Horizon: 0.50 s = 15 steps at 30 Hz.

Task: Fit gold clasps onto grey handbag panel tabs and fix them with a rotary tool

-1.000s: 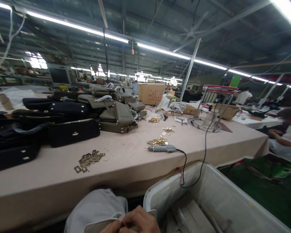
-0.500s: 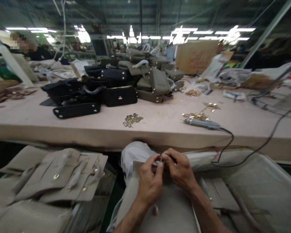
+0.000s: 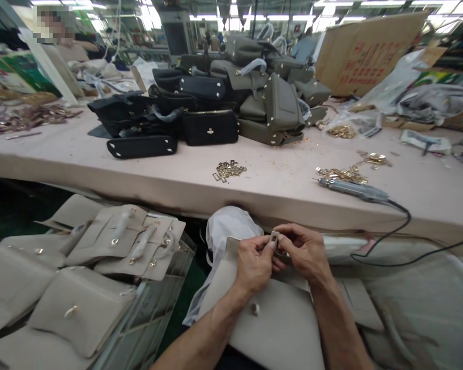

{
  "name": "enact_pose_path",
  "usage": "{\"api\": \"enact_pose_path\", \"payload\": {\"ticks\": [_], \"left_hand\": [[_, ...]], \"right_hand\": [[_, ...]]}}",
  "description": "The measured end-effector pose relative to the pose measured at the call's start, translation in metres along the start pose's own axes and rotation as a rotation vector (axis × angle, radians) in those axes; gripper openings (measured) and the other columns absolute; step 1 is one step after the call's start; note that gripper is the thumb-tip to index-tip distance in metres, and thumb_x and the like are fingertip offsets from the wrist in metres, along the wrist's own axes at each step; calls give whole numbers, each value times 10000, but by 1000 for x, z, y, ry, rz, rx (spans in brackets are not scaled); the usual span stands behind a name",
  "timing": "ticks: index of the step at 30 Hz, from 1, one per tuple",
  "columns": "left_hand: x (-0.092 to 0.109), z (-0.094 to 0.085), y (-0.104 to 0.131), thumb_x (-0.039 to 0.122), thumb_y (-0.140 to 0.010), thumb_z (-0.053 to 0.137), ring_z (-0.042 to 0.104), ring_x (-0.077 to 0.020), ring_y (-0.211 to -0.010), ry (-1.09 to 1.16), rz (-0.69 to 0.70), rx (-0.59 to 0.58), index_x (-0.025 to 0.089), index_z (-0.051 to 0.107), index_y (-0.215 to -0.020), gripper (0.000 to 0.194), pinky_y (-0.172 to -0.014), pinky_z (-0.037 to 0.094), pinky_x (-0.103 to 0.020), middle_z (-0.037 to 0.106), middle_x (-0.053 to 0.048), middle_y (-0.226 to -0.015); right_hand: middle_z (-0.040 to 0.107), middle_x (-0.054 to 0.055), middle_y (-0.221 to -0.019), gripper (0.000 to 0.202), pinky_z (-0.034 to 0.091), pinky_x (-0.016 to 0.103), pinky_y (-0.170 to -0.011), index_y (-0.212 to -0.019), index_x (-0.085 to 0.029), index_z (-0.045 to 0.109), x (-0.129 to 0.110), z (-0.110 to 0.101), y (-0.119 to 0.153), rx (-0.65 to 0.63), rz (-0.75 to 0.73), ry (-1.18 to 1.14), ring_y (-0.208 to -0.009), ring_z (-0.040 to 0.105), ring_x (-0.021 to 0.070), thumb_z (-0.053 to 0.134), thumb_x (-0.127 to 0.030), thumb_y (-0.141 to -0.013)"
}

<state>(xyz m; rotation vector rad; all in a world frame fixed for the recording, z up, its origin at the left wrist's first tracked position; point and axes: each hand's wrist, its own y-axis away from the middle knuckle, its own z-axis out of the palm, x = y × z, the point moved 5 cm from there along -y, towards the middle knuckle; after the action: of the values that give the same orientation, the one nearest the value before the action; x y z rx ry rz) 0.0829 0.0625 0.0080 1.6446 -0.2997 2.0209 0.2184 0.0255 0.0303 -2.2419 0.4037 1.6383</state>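
A beige handbag (image 3: 278,318) lies across the lap, with a small clasp post (image 3: 255,309) on its front. Above its upper edge, my left hand (image 3: 254,264) and my right hand (image 3: 304,252) meet, fingers closed. Between their thumbs and fingertips they pinch a small rectangular metal fitting (image 3: 274,236). It seems to sit on the end of a beige tab, though the fingers hide most of that part. A beige flap corner (image 3: 232,245) shows beside my left hand.
Loose metal frames (image 3: 229,170) and gold fittings (image 3: 341,174) lie on the table (image 3: 139,172) ahead, near a corded electric screwdriver (image 3: 353,190). Black bags (image 3: 210,128) and olive bags (image 3: 283,105) are piled behind. Beige bags (image 3: 85,308) fill the left side; a pale bin (image 3: 420,277) stands right.
The view has tilted down and shifted left. My hands stay together, and the metal fitting now shows upright between the fingertips, where before it was mostly covered.
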Motion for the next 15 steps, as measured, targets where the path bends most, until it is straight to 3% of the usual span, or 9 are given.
{"api": "enact_pose_path", "payload": {"ticks": [3,7,10,15], "left_hand": [[1,2,2,414,-935,653,689,-176,-467,-27,-12,4,115,751,-875,320,-460,554,-222,710,-55,-573],[0,4,1,400,-932,642,656,-173,-414,-51,-29,15,132,718,-791,312,-407,503,-209,677,-46,-509],[-2,3,-2,408,-938,632,661,-176,-419,-47,-23,36,132,724,-821,314,-403,498,-207,677,-45,-510],[-6,1,-6,398,-951,602,717,-180,-506,-16,-8,-40,132,738,-877,308,-482,565,-219,725,-50,-620]], "right_hand": [[705,40,-722,246,486,209,-530,-890,-150,769,2,4,-3,27,43,-21,-579,589,116,771,-389,-833],[596,12,-548,390,439,214,-450,-736,-142,704,6,6,-6,44,111,-106,-472,521,106,767,-511,-847],[623,22,-591,398,487,228,-502,-837,-134,741,6,5,-7,25,76,-150,-511,562,115,727,-529,-888],[687,43,-685,389,510,237,-510,-898,-132,761,10,2,-8,43,73,-155,-534,583,118,835,-496,-780]]}}
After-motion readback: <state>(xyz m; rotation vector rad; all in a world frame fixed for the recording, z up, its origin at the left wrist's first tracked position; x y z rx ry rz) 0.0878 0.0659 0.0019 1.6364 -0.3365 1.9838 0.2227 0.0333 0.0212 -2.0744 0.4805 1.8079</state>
